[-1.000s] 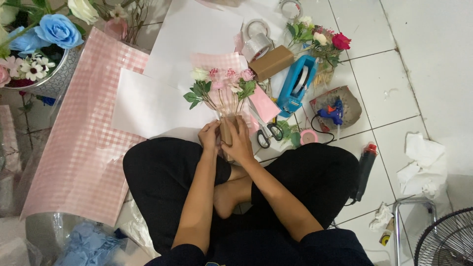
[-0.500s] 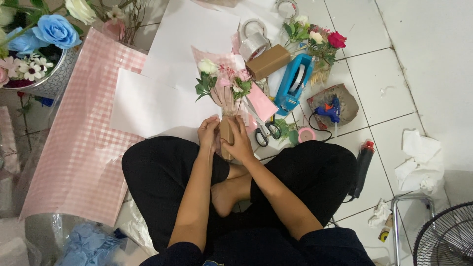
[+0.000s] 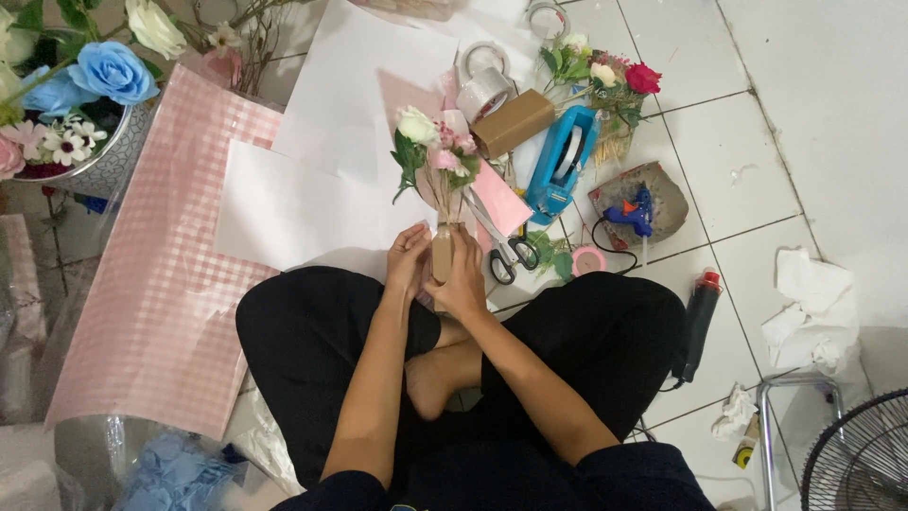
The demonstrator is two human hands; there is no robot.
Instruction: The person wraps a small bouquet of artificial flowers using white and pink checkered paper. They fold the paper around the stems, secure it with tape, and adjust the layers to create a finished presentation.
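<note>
The small bouquet point(image 3: 437, 156) had risen upright off the floor; both hands, left hand point(image 3: 408, 257) and right hand point(image 3: 465, 279), had their fingers wrapped round its brown-taped stem point(image 3: 442, 254).

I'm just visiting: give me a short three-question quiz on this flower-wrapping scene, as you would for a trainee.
1. True or false: both hands grip the brown-wrapped stem of the small pink and white flower bouquet.
2. Which lies nearest the right hand? A the black-handled scissors B the blue hot glue gun C the red-capped black bottle
3. What pattern covers the large pink paper sheet on the floor?

Key: 1 true, the left hand too; 2 A; 3 a white check.
</note>
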